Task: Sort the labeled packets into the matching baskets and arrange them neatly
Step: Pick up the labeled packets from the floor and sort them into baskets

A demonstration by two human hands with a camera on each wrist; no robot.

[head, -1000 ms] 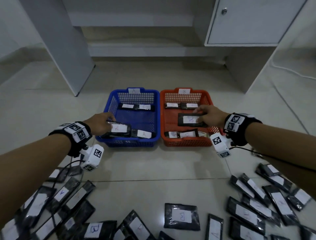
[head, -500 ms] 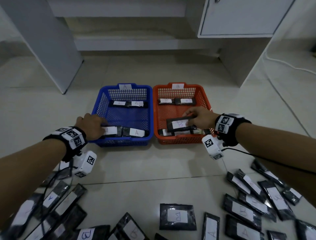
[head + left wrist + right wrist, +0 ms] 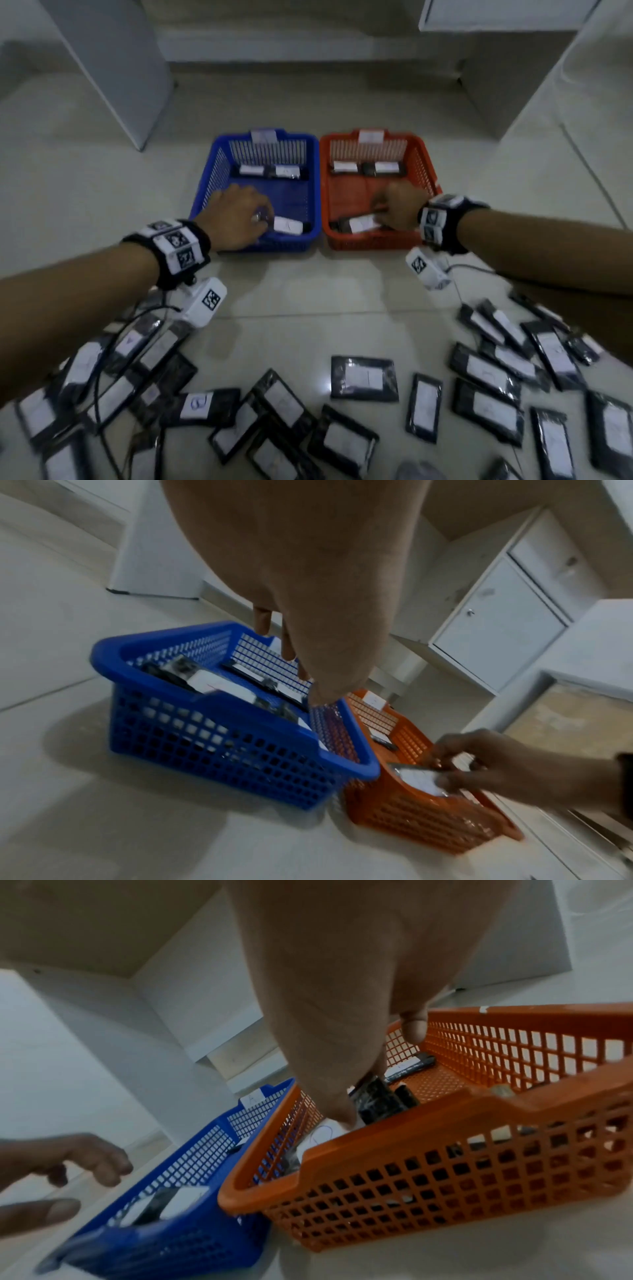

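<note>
Two packets in hand: one being set into each basket, near the front wall.
Left packet (image 3: 288, 225): lies in the blue basket (image 3: 310, 192) at its near edge, beside the left hand (image 3: 236, 219); white label up, letter not readable.
Right packet (image 3: 363, 224): held at the near end of the orange basket (image 3: 430, 171), white label up, partly covered by the right hand (image 3: 399, 205).
Handling: judged light, thin and flexible; glossy dark wrap looks slippery, so a pinch across the short edges is advised, thumb on the label. Little risk of breakage is expected.
Look: flat black rectangles in shiny film, each with a white paper label with a handwritten letter.
Left hand state: fingers seen loosely spread over the blue basket in the left wrist view; no clear grip on a packet is shown, contact cannot be told.
Right hand state: fingers curled onto the packet, which is pinched at its right end.
Baskets: set side by side, touching; a paper tag is fixed on each far wall; two packets are lined up at the far end of each.
Unsorted packets (image 3: 364, 378): scattered on the tiled floor (image 3: 342, 294) near the person, many remaining.
Progress: judged early.
</note>
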